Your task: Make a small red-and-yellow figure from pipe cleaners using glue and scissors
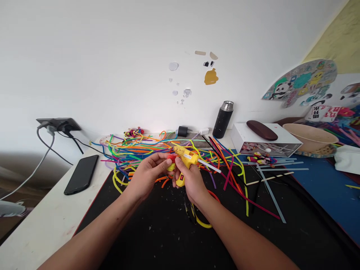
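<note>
My right hand (188, 176) is wrapped round the handle of a yellow hot glue gun (184, 153), with a whitish glue stick (209, 165) sticking out of its back end. Close beside it, my left hand (153, 168) pinches a small red and yellow fuzzy piece (170, 165), which looks made of pipe cleaner. The gun's nozzle points left, just above that piece; whether they touch I cannot tell. Behind both hands lies a wide heap of coloured pipe cleaners (140, 150). Part of the small piece is hidden by my fingers.
A black phone (81, 174) lies at the left. A black thermos (223, 120) stands by the wall. At the right are a white box (239, 137) with a brown case (261, 130) on it, a beige basket (309, 135) and loose glue sticks (271, 195) on the black mat (140, 232).
</note>
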`<action>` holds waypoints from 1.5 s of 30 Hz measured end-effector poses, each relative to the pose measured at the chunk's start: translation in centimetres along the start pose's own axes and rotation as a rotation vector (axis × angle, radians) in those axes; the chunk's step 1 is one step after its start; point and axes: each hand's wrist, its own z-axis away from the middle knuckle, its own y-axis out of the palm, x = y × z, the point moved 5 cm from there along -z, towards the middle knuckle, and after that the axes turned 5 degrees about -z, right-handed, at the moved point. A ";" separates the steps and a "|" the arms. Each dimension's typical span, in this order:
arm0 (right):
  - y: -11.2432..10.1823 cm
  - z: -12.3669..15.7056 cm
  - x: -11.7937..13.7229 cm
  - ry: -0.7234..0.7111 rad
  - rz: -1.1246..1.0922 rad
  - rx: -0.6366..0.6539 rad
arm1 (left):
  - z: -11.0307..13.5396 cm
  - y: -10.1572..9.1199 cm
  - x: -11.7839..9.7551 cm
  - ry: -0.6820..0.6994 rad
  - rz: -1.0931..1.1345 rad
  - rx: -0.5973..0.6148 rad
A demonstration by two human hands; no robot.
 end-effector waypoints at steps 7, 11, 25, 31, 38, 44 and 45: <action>-0.1 -0.1 -0.1 0.000 0.019 -0.001 | 0.0 -0.1 0.1 -0.013 -0.014 0.011; -0.1 -0.1 -0.2 0.003 0.022 -0.010 | 0.0 -0.1 0.4 -0.021 -0.009 0.015; -0.4 -0.1 -0.4 0.001 0.027 -0.035 | -0.1 0.1 0.7 -0.008 0.027 0.044; -0.1 0.0 -0.2 0.002 0.036 -0.028 | 0.0 0.2 0.7 -0.012 0.063 0.029; 0.0 0.0 0.1 -0.004 0.007 -0.023 | -0.2 0.1 1.0 -0.047 0.184 0.048; -0.2 -0.2 0.2 -0.013 0.008 -0.011 | -0.6 -0.3 1.2 -0.078 0.264 0.010; -0.2 -0.2 0.3 -0.012 0.010 -0.012 | -0.6 -0.3 1.2 -0.078 0.267 0.008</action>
